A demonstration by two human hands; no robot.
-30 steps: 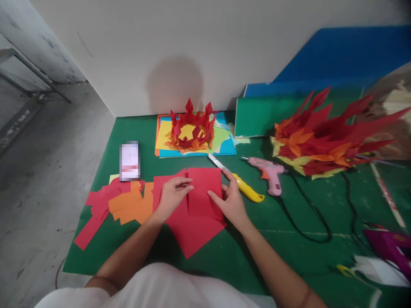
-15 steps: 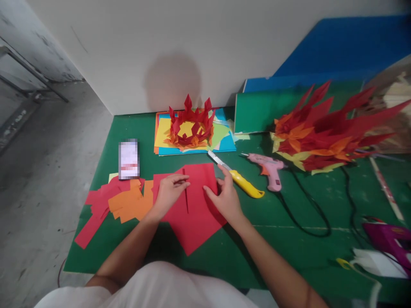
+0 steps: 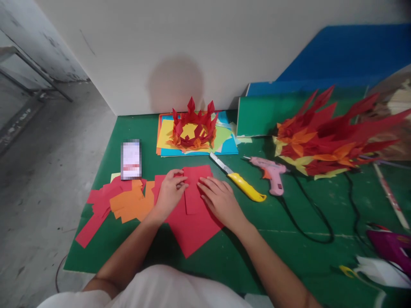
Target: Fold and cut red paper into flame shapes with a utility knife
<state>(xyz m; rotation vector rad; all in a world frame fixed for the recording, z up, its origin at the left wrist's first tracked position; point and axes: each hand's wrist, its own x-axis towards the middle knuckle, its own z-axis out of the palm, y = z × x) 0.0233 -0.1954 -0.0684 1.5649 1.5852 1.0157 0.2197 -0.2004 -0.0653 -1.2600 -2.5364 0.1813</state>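
Red paper (image 3: 192, 226) lies before me on the green table, with a folded panel (image 3: 192, 203) on top whose left edge shows as a dark line. My left hand (image 3: 172, 190) is closed, its fingertips bent at the upper part of that edge and pinching the paper there. Stretched out flat, the fingers of my right hand (image 3: 221, 199) press on the panel's right side. Just beyond my right hand rests a yellow utility knife (image 3: 245, 187), its blade towards the back.
A red paper crown (image 3: 192, 141) stands on coloured sheets (image 3: 165, 130) at the back. Orange and red paper pieces (image 3: 130, 205) and a phone (image 3: 131, 160) lie left. Rightward are a pink glue gun (image 3: 272, 171) with its cord, and a larger flame-like paper headpiece (image 3: 334, 141).
My right hand has moved left from the paper's right edge and now lies flat over the panel. The panel's right side has folded inward. My left hand stays almost in place.
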